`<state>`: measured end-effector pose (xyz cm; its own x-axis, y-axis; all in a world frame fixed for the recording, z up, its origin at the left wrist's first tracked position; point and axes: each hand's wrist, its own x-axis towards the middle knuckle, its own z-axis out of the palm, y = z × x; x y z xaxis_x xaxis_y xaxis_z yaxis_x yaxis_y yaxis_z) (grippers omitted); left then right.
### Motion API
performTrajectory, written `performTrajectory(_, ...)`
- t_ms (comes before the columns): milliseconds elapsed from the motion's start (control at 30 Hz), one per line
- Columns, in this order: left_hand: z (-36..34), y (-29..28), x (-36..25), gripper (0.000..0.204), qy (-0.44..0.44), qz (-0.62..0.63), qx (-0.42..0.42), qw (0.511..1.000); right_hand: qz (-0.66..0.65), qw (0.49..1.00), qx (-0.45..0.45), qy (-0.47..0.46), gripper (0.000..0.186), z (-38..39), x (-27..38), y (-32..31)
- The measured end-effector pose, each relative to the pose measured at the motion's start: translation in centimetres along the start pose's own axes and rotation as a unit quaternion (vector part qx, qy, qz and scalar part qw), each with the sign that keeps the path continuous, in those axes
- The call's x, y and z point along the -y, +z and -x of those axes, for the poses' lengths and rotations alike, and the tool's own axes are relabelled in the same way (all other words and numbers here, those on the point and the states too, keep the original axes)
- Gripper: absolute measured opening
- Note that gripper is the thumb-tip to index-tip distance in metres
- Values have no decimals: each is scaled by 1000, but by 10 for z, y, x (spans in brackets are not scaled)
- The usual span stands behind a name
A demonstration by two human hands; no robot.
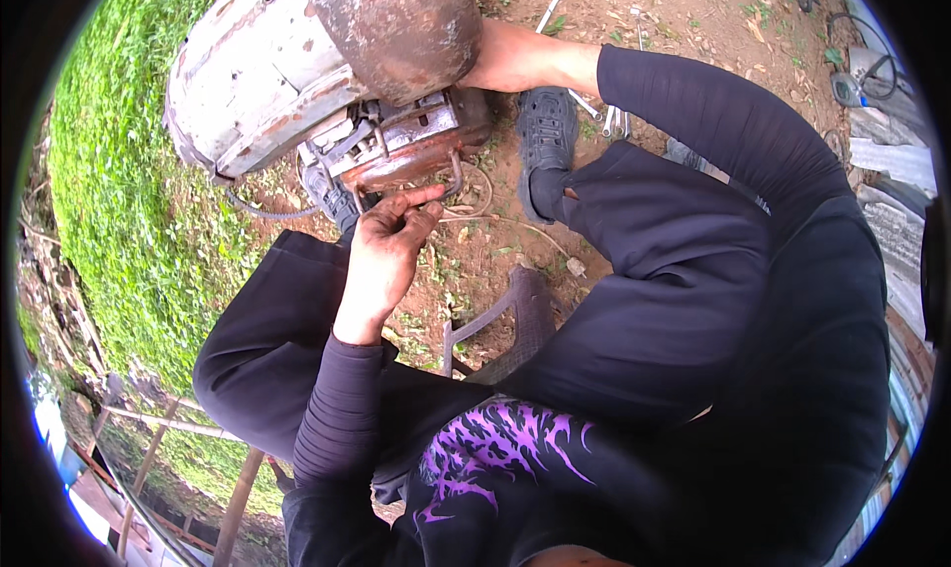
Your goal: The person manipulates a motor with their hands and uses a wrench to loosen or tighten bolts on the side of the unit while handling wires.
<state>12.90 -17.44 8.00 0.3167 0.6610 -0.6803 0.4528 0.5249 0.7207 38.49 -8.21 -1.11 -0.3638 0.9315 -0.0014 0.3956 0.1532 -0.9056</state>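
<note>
A worn machine stands tilted on the ground before me, with a scuffed grey-white housing (267, 72) and a rusty rounded cover (406, 32). Beneath these is a reddish-brown metal base (411, 156) with a bent bar handle (457, 174) at its near side. My left hand (386, 250), dirty at the fingers, is closed around that handle. On the far right side of the machine, my right hand (500, 57) reaches behind the rusty cover. Its fingers are hidden there, so their grip does not show.
A combination wrench (550, 10) lies on the dirt beyond my right forearm, and several more wrenches (614, 121) lie below it. A thin cord ends in a plug (575, 267) between my feet in black clogs (547, 136). Grass (119, 151) spreads left; corrugated sheets (897, 171) lie right.
</note>
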Motion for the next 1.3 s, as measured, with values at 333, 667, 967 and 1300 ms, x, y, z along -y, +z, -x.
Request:
performTrajectory(333, -6, 1, 3, 26, -13, 16, -3, 1000, 175, 978, -19, -112, 47, -11, -41, 30)
performTrajectory(667, -8, 0, 2, 27, -18, 3, -10, 1000, 227, 965, 40, -126, 48, -15, -40, 28)
performTrajectory(967, -16, 2, 11, 27, -32, 13, -19, 999, 193, 977, -14, -88, 47, -10, -23, 23)
performTrajectory(1300, -7, 11, -12, 23, -44, 31, -17, 998, -367, 883, -234, 177, 32, 97, -104, -79)
